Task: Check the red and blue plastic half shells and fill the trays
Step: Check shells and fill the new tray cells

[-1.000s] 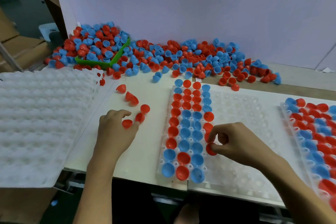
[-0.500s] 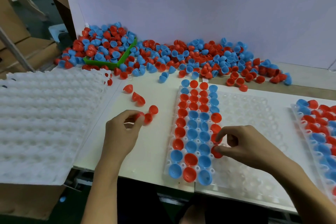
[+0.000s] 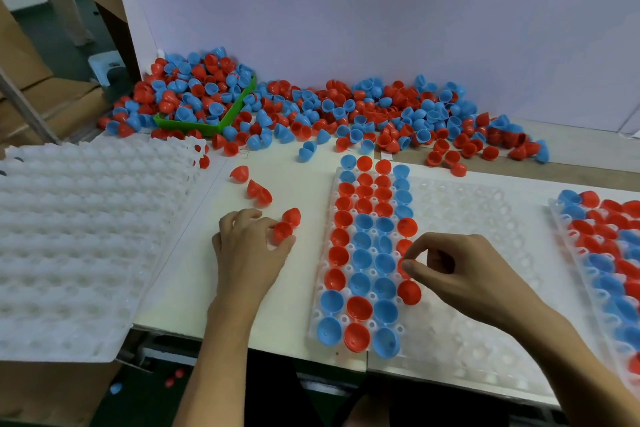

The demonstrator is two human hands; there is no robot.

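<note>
Right hand: the right hand [image 3: 460,274] hovers over the middle tray [image 3: 485,350], thumb and forefinger pinching a red half shell [image 3: 402,267] at a pocket in the fourth column; most of that shell is hidden by the fingertips.
Left hand: the left hand [image 3: 247,246] rests on the white board [image 3: 180,281], fingers curled round a second red shell [image 3: 282,231], with another red shell [image 3: 292,217] touching it.
Loose stock: three more red shells lie beyond on the board; the mixed red and blue pile [image 3: 346,114] spreads along the back wall, over a green bin [image 3: 204,126].
Step in hand: seating a shell, it appears, with three columns full and the fourth partly filled.
Next move: likely pressing this shell home, then passing over the one from the left hand.
Hard to make out: whether the pinched shell is seated yet; the right tray [image 3: 602,246] is cut off at the edge; the stack of empty trays [image 3: 69,246] runs out of view at left.
</note>
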